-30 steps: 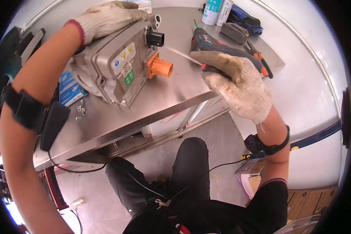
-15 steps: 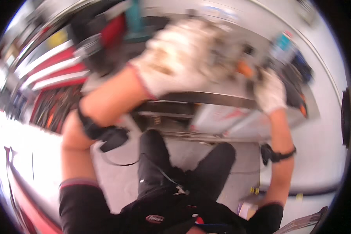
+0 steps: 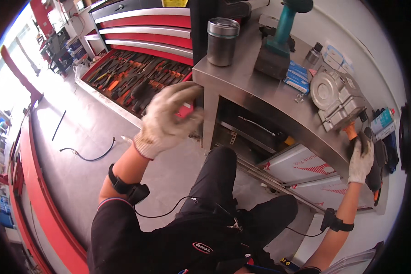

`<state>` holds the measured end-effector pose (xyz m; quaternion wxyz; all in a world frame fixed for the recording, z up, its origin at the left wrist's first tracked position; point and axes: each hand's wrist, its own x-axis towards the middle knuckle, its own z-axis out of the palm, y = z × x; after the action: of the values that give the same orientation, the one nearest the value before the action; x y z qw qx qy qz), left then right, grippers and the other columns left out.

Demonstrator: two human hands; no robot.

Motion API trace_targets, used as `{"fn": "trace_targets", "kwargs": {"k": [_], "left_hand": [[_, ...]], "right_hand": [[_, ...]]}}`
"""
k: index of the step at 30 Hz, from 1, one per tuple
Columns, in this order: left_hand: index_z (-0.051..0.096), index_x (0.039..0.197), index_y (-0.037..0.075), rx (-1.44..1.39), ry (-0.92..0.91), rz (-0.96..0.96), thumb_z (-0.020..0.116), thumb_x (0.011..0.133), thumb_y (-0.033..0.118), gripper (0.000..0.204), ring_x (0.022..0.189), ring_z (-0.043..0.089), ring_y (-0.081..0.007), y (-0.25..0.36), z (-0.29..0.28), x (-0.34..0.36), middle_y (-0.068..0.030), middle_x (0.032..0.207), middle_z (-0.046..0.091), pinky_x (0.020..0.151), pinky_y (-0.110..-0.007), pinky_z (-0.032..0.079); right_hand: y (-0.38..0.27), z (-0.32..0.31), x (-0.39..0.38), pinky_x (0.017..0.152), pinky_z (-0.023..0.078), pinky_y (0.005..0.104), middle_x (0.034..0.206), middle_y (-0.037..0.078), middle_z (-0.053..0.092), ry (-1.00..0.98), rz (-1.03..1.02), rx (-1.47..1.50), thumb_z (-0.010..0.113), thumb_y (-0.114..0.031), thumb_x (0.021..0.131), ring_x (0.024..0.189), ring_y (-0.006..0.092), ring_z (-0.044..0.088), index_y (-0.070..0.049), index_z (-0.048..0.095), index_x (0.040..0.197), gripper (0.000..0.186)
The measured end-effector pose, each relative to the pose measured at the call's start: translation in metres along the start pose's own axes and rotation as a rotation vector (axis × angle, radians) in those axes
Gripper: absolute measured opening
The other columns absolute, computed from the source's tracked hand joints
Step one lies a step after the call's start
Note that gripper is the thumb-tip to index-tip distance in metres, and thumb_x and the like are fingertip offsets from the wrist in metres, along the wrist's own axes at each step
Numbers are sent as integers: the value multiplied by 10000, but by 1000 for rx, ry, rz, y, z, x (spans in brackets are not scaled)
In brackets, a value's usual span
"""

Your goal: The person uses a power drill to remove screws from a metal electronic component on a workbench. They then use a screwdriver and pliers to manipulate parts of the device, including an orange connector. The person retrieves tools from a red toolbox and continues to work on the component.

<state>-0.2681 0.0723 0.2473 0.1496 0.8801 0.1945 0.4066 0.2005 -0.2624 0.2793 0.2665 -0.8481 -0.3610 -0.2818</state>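
My left hand (image 3: pixel 171 116), in a soiled white work glove, hovers between the bench corner and the open tool drawer (image 3: pixel 132 80). Its fingers are curved and apart, with nothing visible between them. At the bench's right end is my right gloved hand (image 3: pixel 362 160), fingers bent together beside a short orange part (image 3: pixel 350 131). What those fingers grip, if anything, is hidden. The orange part sits against the lower end of a grey cast-metal housing (image 3: pixel 335 96), which has a round boss and lies on the steel bench (image 3: pixel 255 84).
On the bench stand a metal canister (image 3: pixel 223 43), a teal cordless power tool (image 3: pixel 278 41), a blue box (image 3: pixel 298 77) and a small dark-capped bottle (image 3: pixel 313 52). A spray can (image 3: pixel 382 118) is at far right. A red lift beam (image 3: pixel 50 196) and a cable (image 3: pixel 91 157) are at left.
My view has turned left, bringing the tool drawer into full sight. My left hand has moved from over the metal housing to beside the bench corner. My right hand stays near the orange part.
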Motion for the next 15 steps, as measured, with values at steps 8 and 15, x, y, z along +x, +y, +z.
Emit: {"fn": "trace_targets", "kwargs": {"k": [8, 15], "left_hand": [[721, 1191, 46, 340, 171, -282, 796, 854, 176, 369, 1136, 669, -378, -90, -5, -83, -163, 1249, 704, 1001, -467, 537], [728, 1160, 51, 450, 254, -85, 796, 831, 144, 348, 1109, 679, -405, -117, 12, -79, -180, 1196, 715, 1019, -497, 531]], "right_hand": [[20, 7, -2, 1107, 445, 374, 1316, 123, 684, 16, 53, 118, 616, -175, 1051, 1235, 258, 626, 26, 679, 1319, 341], [20, 10, -3, 1092, 454, 355, 1302, 112, 684, 1, 67, 200, 618, -136, 1050, 1221, 231, 626, 25, 677, 1325, 324]]}}
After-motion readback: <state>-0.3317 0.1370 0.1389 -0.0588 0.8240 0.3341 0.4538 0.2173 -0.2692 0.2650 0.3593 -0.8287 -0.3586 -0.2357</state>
